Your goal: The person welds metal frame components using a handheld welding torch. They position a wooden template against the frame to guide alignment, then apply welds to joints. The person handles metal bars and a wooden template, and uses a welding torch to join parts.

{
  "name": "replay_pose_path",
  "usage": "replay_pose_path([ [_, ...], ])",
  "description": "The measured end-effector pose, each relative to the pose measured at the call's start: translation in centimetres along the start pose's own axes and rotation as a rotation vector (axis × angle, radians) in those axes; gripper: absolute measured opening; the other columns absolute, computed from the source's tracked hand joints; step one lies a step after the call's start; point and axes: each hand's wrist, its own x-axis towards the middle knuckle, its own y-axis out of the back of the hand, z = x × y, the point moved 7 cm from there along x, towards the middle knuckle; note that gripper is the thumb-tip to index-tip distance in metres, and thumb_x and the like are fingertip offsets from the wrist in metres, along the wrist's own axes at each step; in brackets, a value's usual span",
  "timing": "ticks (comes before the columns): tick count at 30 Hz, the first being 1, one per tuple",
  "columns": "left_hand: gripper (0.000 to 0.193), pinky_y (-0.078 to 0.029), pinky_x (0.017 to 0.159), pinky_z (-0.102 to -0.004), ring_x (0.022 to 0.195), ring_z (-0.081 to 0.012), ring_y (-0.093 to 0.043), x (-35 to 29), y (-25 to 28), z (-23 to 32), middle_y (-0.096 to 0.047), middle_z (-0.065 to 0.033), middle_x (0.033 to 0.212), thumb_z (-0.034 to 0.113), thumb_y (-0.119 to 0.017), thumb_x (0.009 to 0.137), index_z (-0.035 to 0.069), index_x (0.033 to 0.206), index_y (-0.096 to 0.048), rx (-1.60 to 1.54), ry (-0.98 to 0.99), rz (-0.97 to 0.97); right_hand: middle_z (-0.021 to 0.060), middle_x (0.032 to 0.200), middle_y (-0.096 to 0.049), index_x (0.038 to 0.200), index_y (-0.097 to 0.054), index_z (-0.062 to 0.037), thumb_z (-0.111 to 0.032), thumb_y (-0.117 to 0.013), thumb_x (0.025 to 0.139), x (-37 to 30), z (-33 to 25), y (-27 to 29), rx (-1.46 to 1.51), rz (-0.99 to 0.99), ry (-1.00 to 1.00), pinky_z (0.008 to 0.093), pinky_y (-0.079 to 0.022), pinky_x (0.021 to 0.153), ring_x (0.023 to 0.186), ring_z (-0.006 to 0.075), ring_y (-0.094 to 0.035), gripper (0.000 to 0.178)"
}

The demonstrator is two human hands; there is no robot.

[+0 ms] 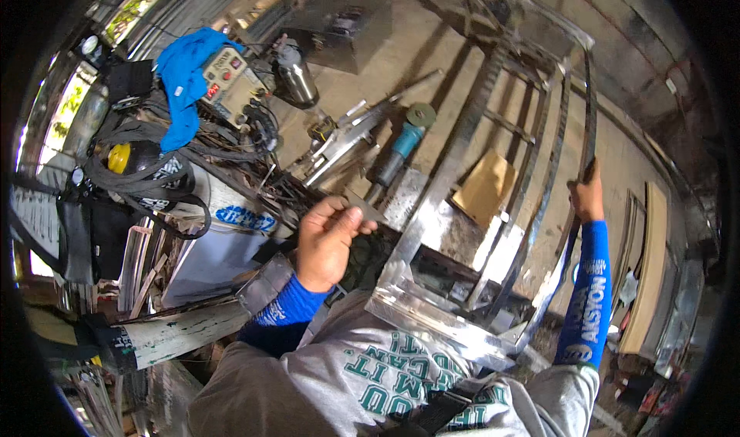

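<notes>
Left hand (330, 240) pinches a small flat metal piece (362, 204); right hand (588, 196) grasps a metal frame (428, 210).
In the head view, a light pinch clear of possibly sharp edges, with a firm hold on the frame, should serve best; the piece sits between left thumb and fingers, jutting past the tips, while the right fingers wrap the frame's right-hand bar.

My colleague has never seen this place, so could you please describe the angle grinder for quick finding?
The big landmark is the long metal frame. Left of it, beyond the left hand, lies the angle grinder. Its teal body and the round disc at its far end set it apart from the silvery metal pieces on its left.
</notes>
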Motion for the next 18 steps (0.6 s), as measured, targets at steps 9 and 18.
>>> replay_pose_path([
  [9, 0.008, -0.048, 0.081, -0.0336, 0.093, -0.0165, -0.062, 2.7, -1.4, -0.1, -0.071, -0.0037, 0.104, 0.012, -0.063, 0.102, 0.009, 0.109, -0.067, 0.05, -0.021, -0.022, 0.028, 0.113, -0.066, 0.149, -0.036, 0.0015, -0.001, -0.064, 0.078, -1.9, -2.3, 0.6, -0.006, 0.015, -0.04, 0.0416, -0.053, 0.088, 0.1, 0.0365, -0.066, 0.077],
  [18, 0.006, -0.052, 0.076, -0.0309, 0.087, -0.0141, -0.065, 4.8, -4.0, -1.1, -0.071, -0.0043, 0.099, 0.011, -0.064, 0.102, 0.006, 0.107, -0.066, 0.093, -0.067, -0.103, 0.0354, 0.122, -0.066, 0.147, -0.037, 0.0037, -0.004, -0.061, 0.078, -1.3, -3.1, 1.7, -0.06, 0.069, -0.054, 0.0439, -0.051, 0.101, 0.117, 0.047, -0.065, 0.074],
])
